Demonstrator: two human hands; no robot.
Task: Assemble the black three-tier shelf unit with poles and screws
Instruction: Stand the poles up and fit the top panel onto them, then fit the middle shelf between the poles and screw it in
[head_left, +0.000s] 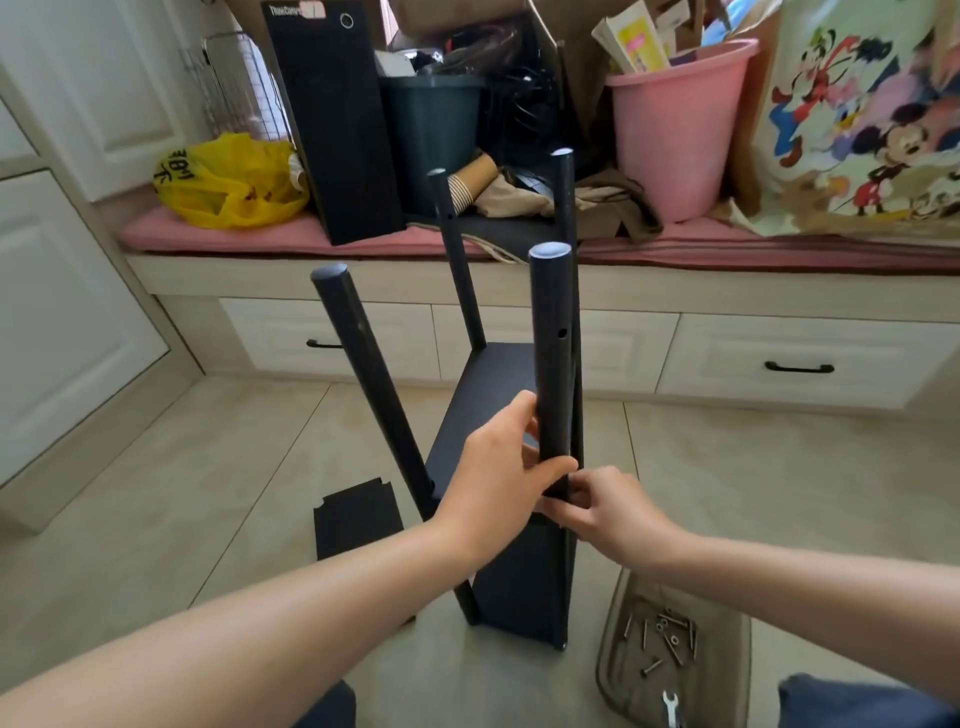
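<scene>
A black shelf unit stands on the tiled floor with several black poles rising from it. One shelf board (493, 395) sits between the poles, and another board (519, 577) lies lower down. My left hand (498, 478) grips the near right pole (553, 358) close to the board's corner. My right hand (597, 506) pinches at the foot of that same pole, at the joint; what its fingertips hold is hidden. The near left pole (371, 384) leans outward. A loose black board (356, 517) lies flat on the floor to the left.
A grey tray (727, 644) at the lower right holds several screws (667, 636) and a small wrench (671, 709). Behind stands a bench with drawers (795, 353), carrying a pink bucket (675, 130), a black box (337, 119) and a yellow bag (228, 179).
</scene>
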